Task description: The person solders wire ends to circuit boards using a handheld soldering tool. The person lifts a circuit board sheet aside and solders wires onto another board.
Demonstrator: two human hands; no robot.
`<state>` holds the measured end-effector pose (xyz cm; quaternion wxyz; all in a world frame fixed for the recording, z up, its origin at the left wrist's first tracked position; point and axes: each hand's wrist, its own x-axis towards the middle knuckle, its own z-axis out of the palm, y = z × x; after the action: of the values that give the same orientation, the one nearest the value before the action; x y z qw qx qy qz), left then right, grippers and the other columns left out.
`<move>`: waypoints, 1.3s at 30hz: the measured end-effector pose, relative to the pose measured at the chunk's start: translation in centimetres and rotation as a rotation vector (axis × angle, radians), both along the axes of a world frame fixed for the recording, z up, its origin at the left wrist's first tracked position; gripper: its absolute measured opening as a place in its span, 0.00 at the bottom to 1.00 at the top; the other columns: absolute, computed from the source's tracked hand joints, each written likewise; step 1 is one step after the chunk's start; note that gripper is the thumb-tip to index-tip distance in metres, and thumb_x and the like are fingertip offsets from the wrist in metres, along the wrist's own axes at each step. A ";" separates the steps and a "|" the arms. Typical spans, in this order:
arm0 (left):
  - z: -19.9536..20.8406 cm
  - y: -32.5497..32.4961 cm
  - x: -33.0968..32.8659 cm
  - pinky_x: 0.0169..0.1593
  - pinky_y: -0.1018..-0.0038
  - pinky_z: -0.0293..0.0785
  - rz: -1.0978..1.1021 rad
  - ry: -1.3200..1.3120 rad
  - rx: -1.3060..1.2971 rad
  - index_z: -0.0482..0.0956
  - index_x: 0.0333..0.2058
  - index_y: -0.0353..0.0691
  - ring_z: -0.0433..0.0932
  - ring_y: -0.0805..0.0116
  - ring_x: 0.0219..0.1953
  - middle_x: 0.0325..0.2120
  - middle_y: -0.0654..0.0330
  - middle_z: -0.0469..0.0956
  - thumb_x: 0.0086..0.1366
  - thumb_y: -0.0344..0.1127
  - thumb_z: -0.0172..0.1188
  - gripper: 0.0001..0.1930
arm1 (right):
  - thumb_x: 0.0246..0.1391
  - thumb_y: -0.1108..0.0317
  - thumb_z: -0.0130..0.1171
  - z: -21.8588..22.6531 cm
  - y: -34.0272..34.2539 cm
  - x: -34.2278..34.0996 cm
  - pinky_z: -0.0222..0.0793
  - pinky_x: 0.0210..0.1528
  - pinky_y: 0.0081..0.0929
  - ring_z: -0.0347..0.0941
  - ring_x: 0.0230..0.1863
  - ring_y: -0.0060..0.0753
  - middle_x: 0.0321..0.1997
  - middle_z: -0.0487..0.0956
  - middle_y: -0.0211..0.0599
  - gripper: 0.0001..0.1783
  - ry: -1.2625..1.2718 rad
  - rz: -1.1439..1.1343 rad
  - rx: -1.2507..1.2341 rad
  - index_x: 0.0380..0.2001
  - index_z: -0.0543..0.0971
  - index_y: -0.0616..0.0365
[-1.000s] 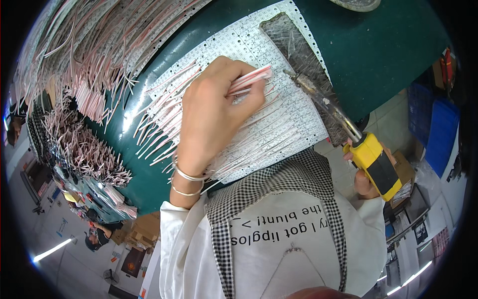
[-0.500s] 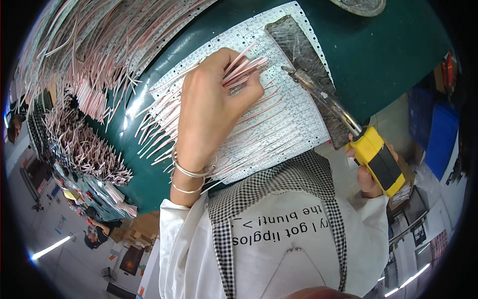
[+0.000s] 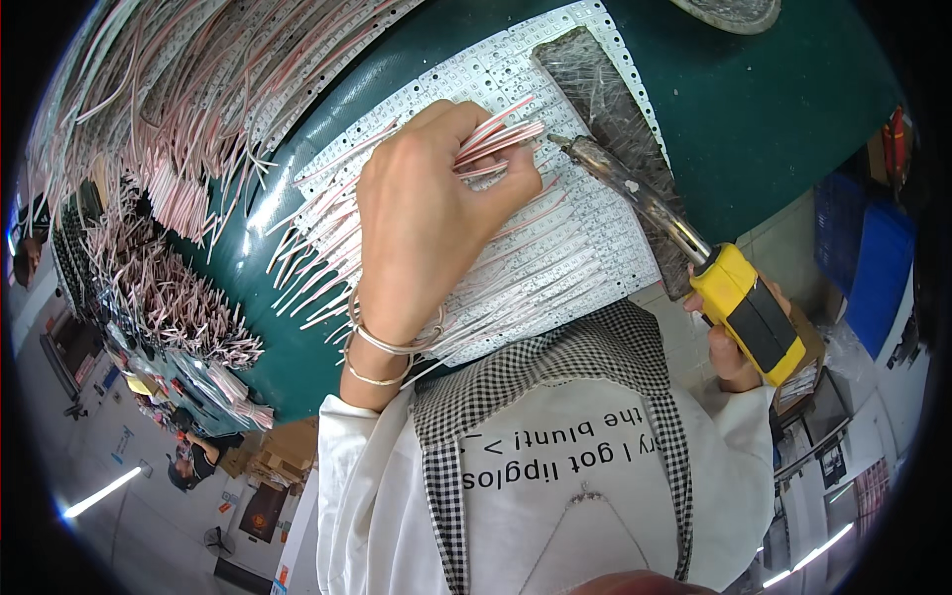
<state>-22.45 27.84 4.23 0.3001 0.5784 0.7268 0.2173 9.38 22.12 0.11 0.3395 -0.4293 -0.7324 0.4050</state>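
My left hand (image 3: pixel 416 198) is closed around a small bundle of pink and white wires (image 3: pixel 501 144), whose ends stick out past thumb and forefinger. Under it lies a white perforated circuit-board panel (image 3: pixel 526 288), with rows of similar wires fanning out over its left edge. My right hand (image 3: pixel 729 347) grips the yellow-and-black handle of a soldering iron (image 3: pixel 749 317). The iron's tip points up and left, close to the wire ends; whether it touches them I cannot tell. A dark, plastic-wrapped flat bar (image 3: pixel 615 109) rests on the right part of the panel.
The panel lies on a dark green table (image 3: pixel 773 119). More wired panels (image 3: pixel 238 79) are piled at the far left, and a heap of cut wires (image 3: pixel 164 278) sits nearer. A shallow dish (image 3: pixel 734 10) stands at the far edge. Blue crates (image 3: pixel 873 258) are off to the right.
My left hand has shifted slightly right with the wire bundle, and its wire ends are closer to the iron's tip. The soldering iron has moved slightly left at its tip.
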 end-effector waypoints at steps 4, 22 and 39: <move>-0.1 0.2 -0.2 0.26 0.67 0.67 0.005 -0.007 0.008 0.76 0.22 0.33 0.72 0.58 0.19 0.19 0.55 0.74 0.50 0.36 0.65 0.11 | 0.58 0.48 0.55 2.5 2.3 -2.7 0.70 0.30 0.27 0.76 0.27 0.32 0.27 0.82 0.32 0.22 -0.141 0.069 0.090 0.31 0.80 0.59; -0.9 -0.3 -1.2 0.25 0.67 0.66 -0.019 0.019 0.020 0.76 0.22 0.32 0.71 0.57 0.18 0.18 0.55 0.73 0.49 0.36 0.67 0.12 | 0.40 0.56 0.60 1.6 1.4 -2.4 0.73 0.30 0.28 0.79 0.27 0.37 0.29 0.82 0.39 0.17 -0.166 0.052 0.103 0.29 0.81 0.60; -1.1 -0.7 -1.0 0.24 0.68 0.66 -0.007 0.039 0.014 0.77 0.23 0.33 0.72 0.60 0.19 0.19 0.57 0.74 0.48 0.37 0.68 0.13 | 0.58 0.46 0.52 2.3 1.5 -3.8 0.67 0.29 0.26 0.75 0.25 0.31 0.27 0.81 0.28 0.23 -0.265 0.007 0.110 0.27 0.81 0.55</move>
<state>-23.43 27.16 3.11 0.2826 0.5872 0.7288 0.2102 5.54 23.64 2.39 0.2617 -0.4571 -0.7934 0.3052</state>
